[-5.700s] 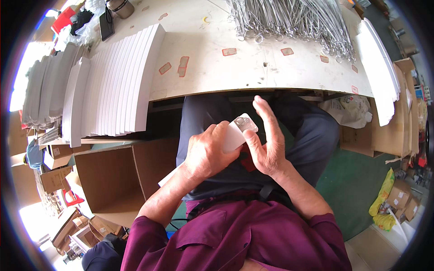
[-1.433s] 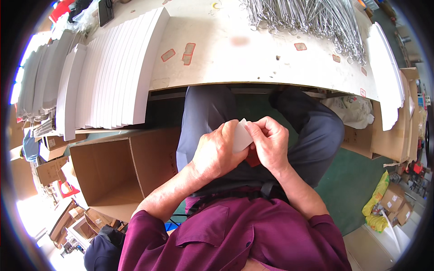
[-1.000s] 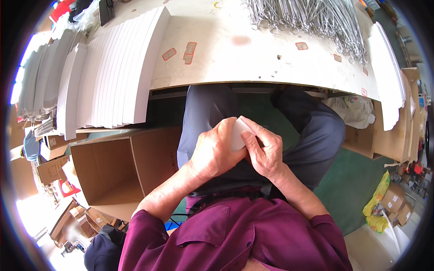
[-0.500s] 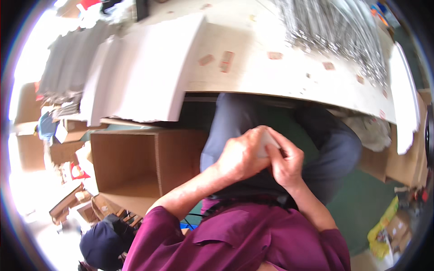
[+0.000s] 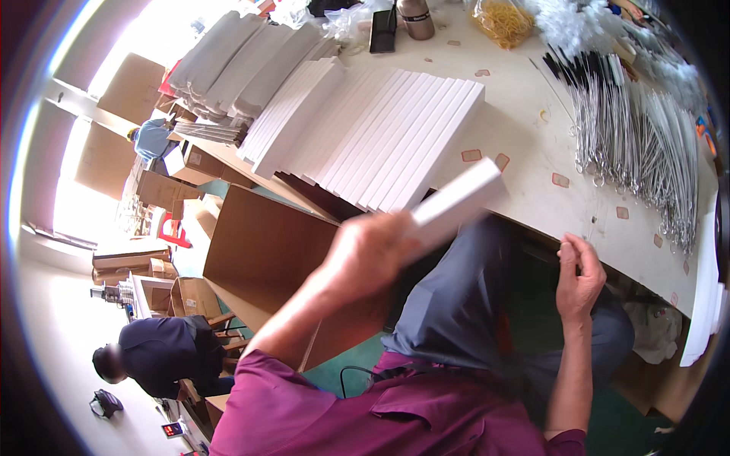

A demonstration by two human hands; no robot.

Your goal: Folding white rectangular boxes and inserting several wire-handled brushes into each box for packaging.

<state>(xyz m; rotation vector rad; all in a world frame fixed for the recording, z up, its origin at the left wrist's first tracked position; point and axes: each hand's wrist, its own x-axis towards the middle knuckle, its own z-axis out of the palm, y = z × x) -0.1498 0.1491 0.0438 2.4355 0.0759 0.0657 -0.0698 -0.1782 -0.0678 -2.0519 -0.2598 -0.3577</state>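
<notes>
My left hand (image 5: 374, 249), smeared by motion, grips a long, narrow white box (image 5: 460, 204) near one end. The box tilts up to the right, over my thigh and the table's front edge. Just left of it, a row of similar white boxes (image 5: 380, 129) lies side by side on the table. My right hand (image 5: 581, 280) is raised by the table edge, apart from the box. Its fingers curl toward the thumb, and whatever they may hold is hidden.
Thin metal rods with looped ends (image 5: 608, 129) lie bundled on the table (image 5: 525, 114). Behind stand a bottle (image 5: 416, 19) and a bag of yellow bands (image 5: 502, 23). Left of my legs is an open carton (image 5: 258, 243). A person in dark clothing (image 5: 160, 353) is at lower left.
My hands have separated. The left has moved left with the white box, which now shows at full length; the right has moved right. The view has turned, revealing more of the table's far side.
</notes>
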